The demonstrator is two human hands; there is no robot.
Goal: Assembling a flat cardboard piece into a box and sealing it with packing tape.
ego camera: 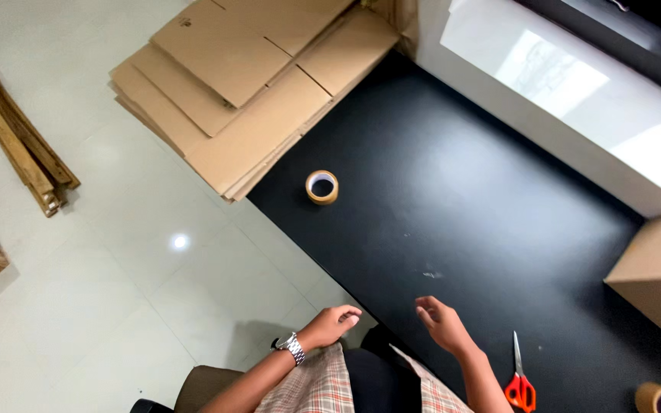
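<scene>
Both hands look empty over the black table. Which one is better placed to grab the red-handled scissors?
Right hand, probably. The scissors lie on the table just off its wrist side, while the left hand hovers at the near edge, farther away.

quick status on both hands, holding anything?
Left hand: loosely curled, empty, at the near edge of the black table.
Right hand: open, empty, over the table, left of the red-handled scissors.

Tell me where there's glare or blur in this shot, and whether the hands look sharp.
Head view: bright window glare on the white ledge, a small light spot on the floor tile, a soft sheen on the black table. The left hand and right hand look slightly soft; the tape roll is sharper.
</scene>
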